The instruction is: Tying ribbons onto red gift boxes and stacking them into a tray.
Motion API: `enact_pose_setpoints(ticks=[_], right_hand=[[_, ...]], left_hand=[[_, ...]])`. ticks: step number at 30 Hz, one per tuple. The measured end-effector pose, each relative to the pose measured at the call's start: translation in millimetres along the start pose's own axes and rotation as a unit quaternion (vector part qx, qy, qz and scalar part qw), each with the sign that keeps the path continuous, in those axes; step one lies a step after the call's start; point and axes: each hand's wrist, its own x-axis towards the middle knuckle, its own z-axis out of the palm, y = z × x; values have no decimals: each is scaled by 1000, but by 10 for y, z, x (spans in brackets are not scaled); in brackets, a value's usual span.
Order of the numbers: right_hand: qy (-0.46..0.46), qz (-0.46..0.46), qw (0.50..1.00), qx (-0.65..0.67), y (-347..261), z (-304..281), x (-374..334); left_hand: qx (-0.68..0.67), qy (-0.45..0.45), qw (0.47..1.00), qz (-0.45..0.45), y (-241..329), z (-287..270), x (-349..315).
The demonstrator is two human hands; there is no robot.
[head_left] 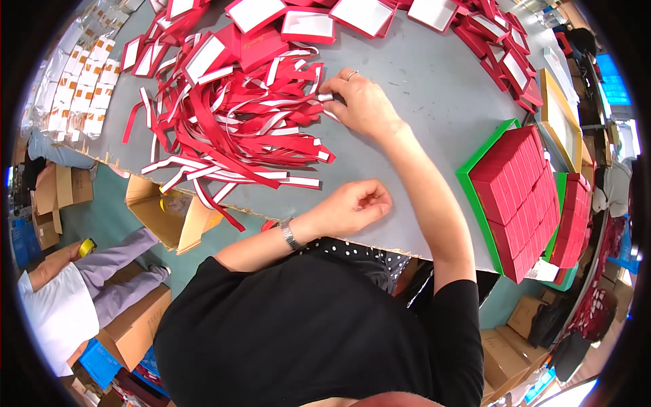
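Observation:
A tangled heap of red and white ribbon strips [230, 129] lies on the grey table. My right hand [363, 105], with a ring on one finger, reaches to the heap's right edge. Its thumb and fingers pinch the white end of a ribbon strip [325, 98]. Closer to the table's front edge, my left hand [369, 201] hovers with fingers loosely curled and nothing visible in them. A metal watch is on that wrist. Behind the heap sit several open red boxes with white insides [308, 26], and a red lid [261, 49] rests among them.
At right, a green tray [468, 183] holds tightly packed red boxes [519, 197]. More open red boxes [512, 68] line the far right edge. Wrapped white stacks [81, 88] stand far left. Below the table's edge is an open carton [193, 224]; another person [64, 305] is at left.

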Motion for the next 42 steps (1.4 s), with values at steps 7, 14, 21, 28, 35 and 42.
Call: enact_pose_setpoints(ticks=[7,14,21,28,35,42], right_hand=[[25,85,994,64,97,-180,-276],[105,72,991,-37,-180,77,-491],[36,295,821,488,-382,-287,-892],[123,287,777,546,-701,-291,-1520],[213,271,766,542,-734,-187,-1823],[233,292,817,440,-776,-221,-1996]], left_hand=[[402,215,857,241,213,-464,-345],[409,181,854,266,149,-468,-224],[-46,215,973,64,108,-303,-292],[-78,132,986,67,89,-63,-259],[-58,101,993,25,15,103,-253],[-49,94,994,26,-75,219,-222]])
